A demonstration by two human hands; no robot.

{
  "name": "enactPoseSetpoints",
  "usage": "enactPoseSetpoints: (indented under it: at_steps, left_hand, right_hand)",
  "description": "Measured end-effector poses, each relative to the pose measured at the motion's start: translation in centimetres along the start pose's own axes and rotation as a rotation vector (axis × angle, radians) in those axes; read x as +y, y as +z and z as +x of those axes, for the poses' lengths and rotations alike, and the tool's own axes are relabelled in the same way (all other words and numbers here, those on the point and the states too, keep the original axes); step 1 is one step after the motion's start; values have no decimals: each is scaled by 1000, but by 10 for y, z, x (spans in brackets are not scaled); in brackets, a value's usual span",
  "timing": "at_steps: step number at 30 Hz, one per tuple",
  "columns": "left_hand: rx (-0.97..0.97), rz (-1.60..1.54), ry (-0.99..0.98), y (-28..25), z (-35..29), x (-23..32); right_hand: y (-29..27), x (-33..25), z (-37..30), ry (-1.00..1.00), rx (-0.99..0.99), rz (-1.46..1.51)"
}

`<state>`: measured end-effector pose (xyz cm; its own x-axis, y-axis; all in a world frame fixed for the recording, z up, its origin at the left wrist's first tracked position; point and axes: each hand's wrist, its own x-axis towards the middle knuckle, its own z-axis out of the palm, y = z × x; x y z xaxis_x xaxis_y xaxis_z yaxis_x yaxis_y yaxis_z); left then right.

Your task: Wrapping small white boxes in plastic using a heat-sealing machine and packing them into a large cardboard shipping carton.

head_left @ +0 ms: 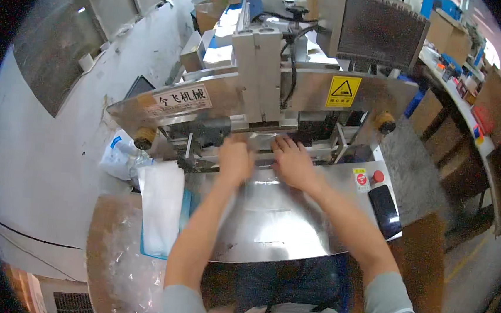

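Both arms reach forward over a shiny metal work plate point(275, 217) to a machine with a metal crossbar point(303, 90). My left hand point(236, 160) is at the machine's opening, smeared by motion; I cannot tell whether it holds anything. My right hand point(293, 163) lies there too, its fingers stretched out and resting on the machine's inner edge. Between the hands is a thin, pale, shiny piece point(262, 137), too small to name. Left of my left arm, a stack of white sheets point(161, 202) lies on a blue tray point(185, 210).
A black phone point(384, 209) and a red button point(378, 176) sit at the plate's right edge. Crumpled clear plastic film point(130, 265) fills a cardboard box at lower left. A white-and-blue bag point(122, 155) leans near the wall. A cluttered bench point(453, 84) stands at far right.
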<state>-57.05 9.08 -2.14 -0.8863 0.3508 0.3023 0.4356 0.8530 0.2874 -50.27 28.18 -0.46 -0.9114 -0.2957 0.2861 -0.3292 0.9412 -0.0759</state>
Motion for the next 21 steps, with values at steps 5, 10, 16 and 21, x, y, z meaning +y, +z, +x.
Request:
enactPoseSetpoints:
  at_steps: [5,10,16,21]
  left_hand:
    - [-109,-116,120,-28,-184,82]
    - [58,-100,101,-26,-226,92]
    - [132,-102,100,-20,-232,92]
    - [136,-109,91,-21,-234,94]
  right_hand:
    - [-10,-3,-2,18,-12,-6]
    - [-10,-4,5,15,-50,14]
    - [-14,-9,7,47,-97,-9]
    - [-23,-8,9,3,-24,-61]
